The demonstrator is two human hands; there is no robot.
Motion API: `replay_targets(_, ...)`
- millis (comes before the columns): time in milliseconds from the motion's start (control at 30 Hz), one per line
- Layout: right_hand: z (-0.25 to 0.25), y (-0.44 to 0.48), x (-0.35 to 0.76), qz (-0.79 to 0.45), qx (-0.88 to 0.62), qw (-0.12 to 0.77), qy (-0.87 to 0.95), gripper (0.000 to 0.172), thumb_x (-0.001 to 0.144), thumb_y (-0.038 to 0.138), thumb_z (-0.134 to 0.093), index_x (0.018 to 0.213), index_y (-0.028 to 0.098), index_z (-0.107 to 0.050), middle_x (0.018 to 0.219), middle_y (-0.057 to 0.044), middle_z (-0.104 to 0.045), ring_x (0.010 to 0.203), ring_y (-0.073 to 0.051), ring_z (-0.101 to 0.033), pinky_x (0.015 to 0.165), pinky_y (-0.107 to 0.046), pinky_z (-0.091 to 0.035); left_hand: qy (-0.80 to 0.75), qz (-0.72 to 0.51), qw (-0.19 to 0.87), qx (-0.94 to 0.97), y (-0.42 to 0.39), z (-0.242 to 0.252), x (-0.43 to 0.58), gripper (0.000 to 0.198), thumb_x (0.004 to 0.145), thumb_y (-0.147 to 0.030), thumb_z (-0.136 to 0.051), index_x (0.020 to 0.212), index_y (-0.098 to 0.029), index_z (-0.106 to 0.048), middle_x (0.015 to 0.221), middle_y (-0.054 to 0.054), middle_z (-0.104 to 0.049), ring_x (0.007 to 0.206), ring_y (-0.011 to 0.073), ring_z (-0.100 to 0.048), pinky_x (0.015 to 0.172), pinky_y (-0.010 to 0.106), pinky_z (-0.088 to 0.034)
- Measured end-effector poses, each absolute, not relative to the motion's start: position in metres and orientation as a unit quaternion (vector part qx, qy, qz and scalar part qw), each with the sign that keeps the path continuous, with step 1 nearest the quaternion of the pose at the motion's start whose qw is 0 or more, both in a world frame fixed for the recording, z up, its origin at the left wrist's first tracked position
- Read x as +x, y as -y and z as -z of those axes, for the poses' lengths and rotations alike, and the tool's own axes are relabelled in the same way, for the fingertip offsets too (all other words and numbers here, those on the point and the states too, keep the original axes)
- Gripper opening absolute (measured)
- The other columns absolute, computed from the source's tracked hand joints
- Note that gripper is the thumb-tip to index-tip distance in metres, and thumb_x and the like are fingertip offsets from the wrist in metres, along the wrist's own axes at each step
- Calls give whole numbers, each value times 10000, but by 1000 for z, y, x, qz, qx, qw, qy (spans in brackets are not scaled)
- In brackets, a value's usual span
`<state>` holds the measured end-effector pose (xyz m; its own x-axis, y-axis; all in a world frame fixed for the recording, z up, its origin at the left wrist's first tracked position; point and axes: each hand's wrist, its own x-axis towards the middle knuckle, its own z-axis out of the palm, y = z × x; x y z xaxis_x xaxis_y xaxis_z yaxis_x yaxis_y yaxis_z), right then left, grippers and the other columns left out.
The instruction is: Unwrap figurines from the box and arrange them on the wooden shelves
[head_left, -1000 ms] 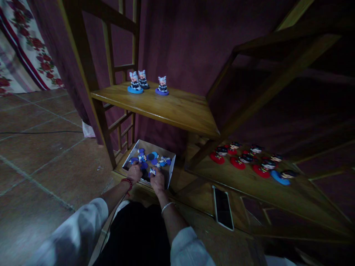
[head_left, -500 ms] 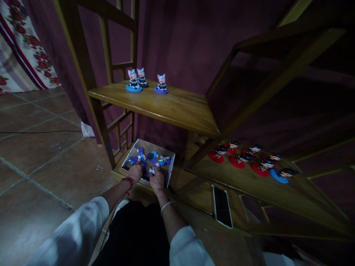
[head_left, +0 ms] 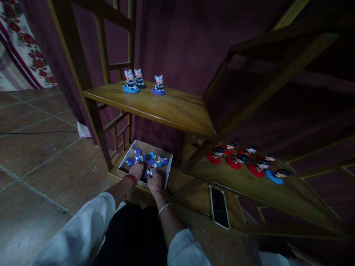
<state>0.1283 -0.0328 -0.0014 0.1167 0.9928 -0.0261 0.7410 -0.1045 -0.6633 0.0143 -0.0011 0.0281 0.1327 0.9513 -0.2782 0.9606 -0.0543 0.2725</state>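
Dressed in white up top, with a loose, pale left sleeve point(head_left: 80, 232) and a matching right sleeve point(head_left: 185, 252), soft and creased, stopping well short of the wrists and leaving the forearms bare. Ringed at the wrist of the left hand point(head_left: 136, 171) by a red beaded bracelet point(head_left: 130, 179), snug and bright, and at the wrist of the right hand point(head_left: 154, 182) by a thinner, paler bracelet point(head_left: 164, 209) of small white or silvery beads. Clad in black lower down, a plain dark garment point(head_left: 135, 236) between the sleeves, too dim for seams or folds.

Both forearms reach forward and down. The left hand point(head_left: 136, 170) lies palm down; the right hand point(head_left: 154, 181), just beside, curls its fingers.
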Motion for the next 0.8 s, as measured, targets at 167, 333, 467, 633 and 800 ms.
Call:
replay_targets(167,1,33,128,-244,-702,254,618,307,759,121,-476,1024,201,-608,934,-51,-692,866,-156,-638,789,-222,-457,-663,22,177,727,0,-27,18,357,885,-127,-254,1015,-99,-585,971,163,-642,945,195,-620,789,285,-470)
replay_targets(333,1,33,129,-245,-700,255,620,310,761,127,-476,1034,193,-608,933,-58,-690,878,-164,-635,795,-235,-463,-668,23,165,725,-1,-25,20,399,902,-145,-200,1041,-105,-572,1014,162,-625,940,189,-623,782,283,-473)
replay_targets(467,1,33,128,-248,-701,258,617,308,763,125,-475,1036,181,-608,942,-61,-688,892,-158,-633,818,-225,-456,-666,26,152,730,1,-25,20,401,900,-148,-201,1100,-95,-545,1069,172,-598,942,199,-619,769,291,-478)
replay_targets(633,1,32,128,-246,-698,259,620,302,763,125,-474,1025,181,-614,930,-66,-688,879,-164,-638,802,-223,-461,-661,28,149,735,2,-27,20,374,883,-124,-236,1100,-90,-540,1078,181,-583,924,196,-622,759,290,-479)
replay_targets(800,2,32,129,-252,-700,255,618,301,770,134,-473,1029,205,-608,911,-50,-693,866,-160,-637,776,-224,-460,-663,16,158,732,2,-28,19,374,891,-133,-230,1092,-92,-542,1084,182,-574,931,199,-619,774,303,-475)
